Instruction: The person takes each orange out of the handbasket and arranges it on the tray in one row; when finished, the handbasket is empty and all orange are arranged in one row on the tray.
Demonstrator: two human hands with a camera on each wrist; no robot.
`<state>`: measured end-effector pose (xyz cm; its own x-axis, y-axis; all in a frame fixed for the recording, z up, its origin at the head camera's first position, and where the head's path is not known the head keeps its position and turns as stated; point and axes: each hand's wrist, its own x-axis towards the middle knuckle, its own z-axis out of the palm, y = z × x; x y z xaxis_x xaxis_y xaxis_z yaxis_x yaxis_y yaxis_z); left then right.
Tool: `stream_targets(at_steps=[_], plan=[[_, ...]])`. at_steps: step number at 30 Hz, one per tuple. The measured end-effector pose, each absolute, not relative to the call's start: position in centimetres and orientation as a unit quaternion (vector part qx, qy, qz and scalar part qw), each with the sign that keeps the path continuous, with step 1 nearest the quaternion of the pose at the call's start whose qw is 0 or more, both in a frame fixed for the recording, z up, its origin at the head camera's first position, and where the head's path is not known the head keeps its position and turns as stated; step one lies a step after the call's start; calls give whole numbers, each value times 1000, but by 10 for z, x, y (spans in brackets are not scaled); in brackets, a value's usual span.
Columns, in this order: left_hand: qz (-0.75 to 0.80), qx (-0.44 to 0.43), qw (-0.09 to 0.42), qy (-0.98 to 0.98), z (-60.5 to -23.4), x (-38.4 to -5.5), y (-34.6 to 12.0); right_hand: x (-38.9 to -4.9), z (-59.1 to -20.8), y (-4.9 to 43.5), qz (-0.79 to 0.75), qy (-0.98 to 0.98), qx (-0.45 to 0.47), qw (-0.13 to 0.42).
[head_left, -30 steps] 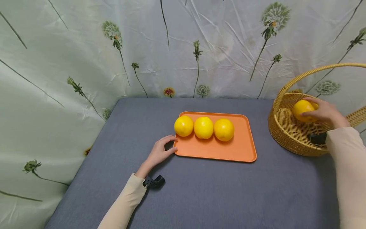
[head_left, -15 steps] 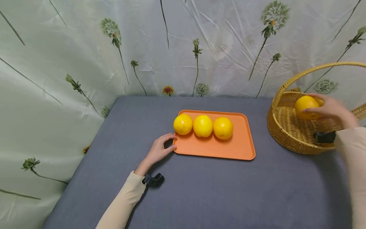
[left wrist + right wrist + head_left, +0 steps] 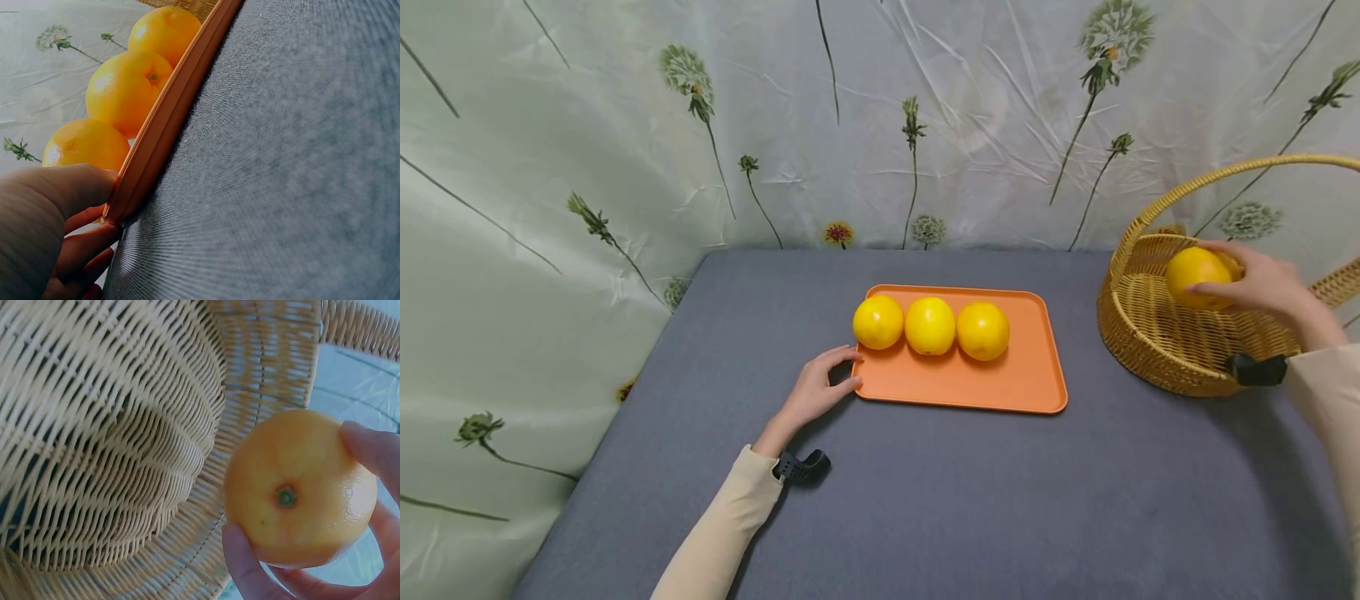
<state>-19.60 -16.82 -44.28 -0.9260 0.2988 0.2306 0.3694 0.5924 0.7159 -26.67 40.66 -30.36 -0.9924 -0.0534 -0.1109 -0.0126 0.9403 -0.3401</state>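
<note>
My right hand [image 3: 1266, 283] grips an orange [image 3: 1198, 277] above the rear part of a wicker basket [image 3: 1150, 354] at the far right. In the right wrist view, thumb and fingers wrap the sides of the orange [image 3: 294, 494], its stem end showing, with woven wicker [image 3: 156, 456] beside it. Three more oranges [image 3: 930, 326] sit in a row on the left and middle of an orange tray [image 3: 962, 387]. With spread thumb and fingers, my left hand [image 3: 816, 387] touches the tray's left edge. The left wrist view shows those fingertips against the tray's rim [image 3: 150, 150].
The basket's tall arched handle [image 3: 1225, 183] rises above it, partly cut off by the frame. A grey cloth-covered table [image 3: 1000, 500] lies under everything. A flower-printed curtain [image 3: 820, 167] hangs behind and to the left. Black wrist devices [image 3: 805, 468] sit on both wrists.
My right forearm has swung to the right, while the hand keeps the orange above the basket. The left hand and the tray stay in place; the view has tilted slightly.
</note>
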Motion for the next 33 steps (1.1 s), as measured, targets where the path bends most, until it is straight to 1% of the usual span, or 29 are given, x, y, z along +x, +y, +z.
stream_targets(at_steps=[7, 19, 33], plan=[[-408, -187, 41, -893, -443, -197, -168, -259, -305, 396, -179, 982, -20, 50], [-405, -191, 45, -893, -444, -198, -169, -241, -309, 382, -186, 982, -22, -10], [-407, -187, 45, -893, -442, -196, -168, -220, -312, 367, -241, 969, -1, -53]])
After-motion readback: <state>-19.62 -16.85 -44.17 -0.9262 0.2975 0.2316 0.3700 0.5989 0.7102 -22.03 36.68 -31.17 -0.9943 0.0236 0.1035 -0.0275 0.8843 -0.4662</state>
